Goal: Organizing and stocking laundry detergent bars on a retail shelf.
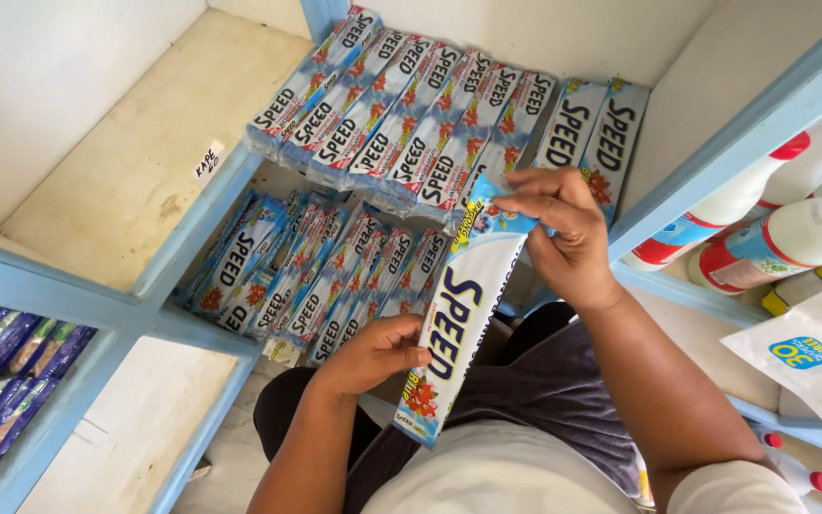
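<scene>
I am crouched in front of a set of blue-framed shelves [192, 233] with pale, worn cream boards and white walls behind them. My left hand [373, 354] is closed around the lower part of a long blue-and-white packet [459, 328], thumb across its front, and my right hand [558, 233] pinches the packet's top end between fingertips and thumb. The packet hangs tilted in the air in front of the middle shelf, its top near the front edge of the upper row and its bottom over my lap.

On the upper shelf a row of the same packets [401, 119] lies side by side, overlapping, from the left post across to the right wall, the two at the right end standing more upright. Below it, a second row of packets [316, 276] leans along the lower shelf board, reaching back from its front edge. The compartment to the left has a bare, stained board with a small white label [208, 158] at its front edge. In the far left corner, a lower compartment holds dark blue and green packets [2, 381] stacked close together.

To the right, beyond the slanting blue frame, white bottles with red caps [782, 214] lie on their sides, with a white bag [811, 357] printed in blue just below them. The floor under me is pale.
</scene>
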